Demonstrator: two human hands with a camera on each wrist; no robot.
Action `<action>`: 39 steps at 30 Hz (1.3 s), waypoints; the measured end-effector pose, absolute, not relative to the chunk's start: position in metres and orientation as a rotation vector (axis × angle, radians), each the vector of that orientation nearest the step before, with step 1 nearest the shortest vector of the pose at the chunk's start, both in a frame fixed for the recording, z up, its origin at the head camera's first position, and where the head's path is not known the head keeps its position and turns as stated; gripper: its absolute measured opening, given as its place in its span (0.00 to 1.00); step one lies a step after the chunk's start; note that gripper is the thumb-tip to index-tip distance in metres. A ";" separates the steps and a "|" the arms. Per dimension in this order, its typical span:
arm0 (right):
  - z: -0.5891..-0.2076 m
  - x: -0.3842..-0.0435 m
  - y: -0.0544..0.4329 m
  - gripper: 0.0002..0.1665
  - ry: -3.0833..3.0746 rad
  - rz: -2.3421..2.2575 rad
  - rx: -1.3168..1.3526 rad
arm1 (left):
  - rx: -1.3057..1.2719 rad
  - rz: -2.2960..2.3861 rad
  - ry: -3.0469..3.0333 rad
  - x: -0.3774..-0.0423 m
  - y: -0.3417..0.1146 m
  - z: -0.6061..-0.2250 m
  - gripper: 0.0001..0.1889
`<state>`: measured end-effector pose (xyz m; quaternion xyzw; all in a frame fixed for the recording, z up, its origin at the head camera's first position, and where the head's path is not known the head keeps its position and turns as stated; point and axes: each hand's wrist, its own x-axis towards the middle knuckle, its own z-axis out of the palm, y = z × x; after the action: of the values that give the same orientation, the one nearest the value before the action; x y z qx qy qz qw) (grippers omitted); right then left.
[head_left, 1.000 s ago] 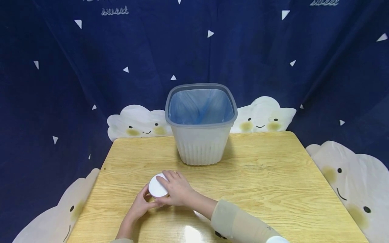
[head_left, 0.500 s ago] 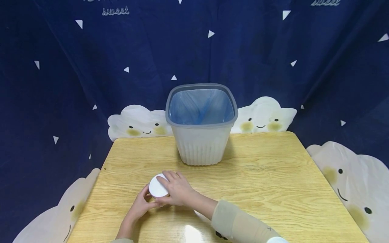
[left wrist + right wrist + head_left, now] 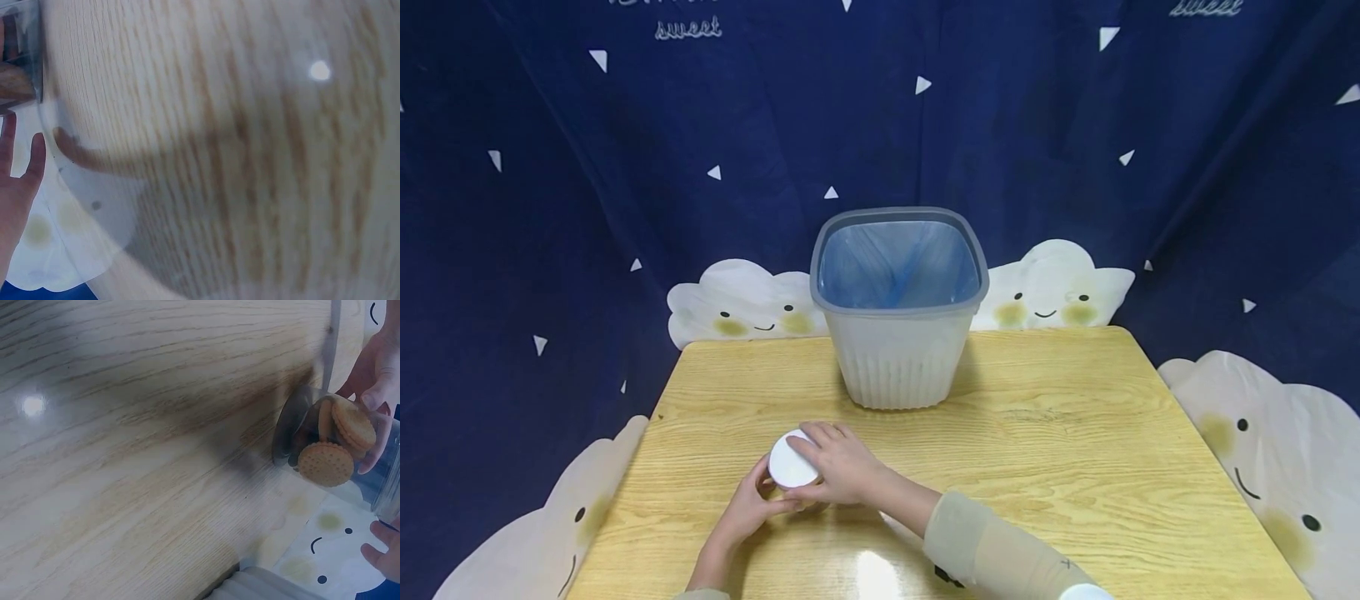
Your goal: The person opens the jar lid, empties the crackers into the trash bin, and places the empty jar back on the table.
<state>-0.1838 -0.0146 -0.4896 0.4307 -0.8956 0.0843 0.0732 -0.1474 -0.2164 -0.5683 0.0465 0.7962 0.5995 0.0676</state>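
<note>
A clear jar (image 3: 290, 428) holds several round biscuits (image 3: 326, 464) with crimped edges, seen through its wall in the right wrist view. In the head view its round white lid (image 3: 792, 463) faces up, and the jar body is mostly hidden beneath it and the hands. My left hand (image 3: 748, 505) grips the jar around its side, thumb and fingers spread on either wall. From the right, my right hand (image 3: 844, 468) holds the lid, fingers over its far edge and thumb at its near side. Both hands are together at the left front of the table.
A translucent white bin (image 3: 901, 360) with a grey rim and a blue liner stands on the wooden table (image 3: 1075, 417), behind the hands. A dark blue curtain (image 3: 760, 142) with white triangles and cloud faces hangs behind and beside the table.
</note>
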 end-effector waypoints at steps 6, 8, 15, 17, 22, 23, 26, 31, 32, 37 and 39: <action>-0.490 -0.189 -0.013 0.45 -2.699 0.219 1.346 | 0.143 1.829 2.389 -0.147 -0.216 -0.568 0.47; -0.490 -0.190 -0.012 0.45 -2.690 0.216 1.367 | 0.140 1.833 2.388 -0.147 -0.216 -0.568 0.47; -0.492 -0.197 -0.010 0.44 -2.628 0.215 1.444 | 0.134 1.822 2.396 -0.146 -0.217 -0.568 0.47; -0.492 -0.198 -0.010 0.43 -2.618 0.218 1.469 | 0.150 1.829 2.394 -0.146 -0.217 -0.567 0.47; -0.493 -0.203 -0.008 0.43 -2.606 0.248 1.525 | 0.191 1.841 2.385 -0.144 -0.217 -0.567 0.47; -0.493 -0.204 -0.008 0.43 -2.602 0.258 1.536 | 0.191 1.838 2.385 -0.144 -0.217 -0.567 0.47; -0.494 -0.206 -0.007 0.43 -2.591 0.275 1.567 | 0.190 1.828 2.384 -0.144 -0.217 -0.566 0.47; -0.492 -0.209 -0.005 0.43 -2.580 0.265 1.609 | 0.197 1.819 2.381 -0.145 -0.217 -0.565 0.47; -0.492 -0.209 -0.005 0.43 -2.579 0.261 1.617 | 0.196 1.819 2.382 -0.145 -0.217 -0.565 0.47; -0.492 -0.212 -0.004 0.43 -2.563 0.257 1.655 | 0.197 1.817 2.381 -0.145 -0.216 -0.566 0.47; -0.492 -0.213 -0.004 0.43 -2.548 0.267 1.669 | 0.201 1.815 2.380 -0.145 -0.216 -0.566 0.47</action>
<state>-0.2131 -0.0038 -0.4918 0.5454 -0.8326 0.0874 0.0419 -0.1450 -0.2163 -0.5656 0.0668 0.7913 0.6036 0.0708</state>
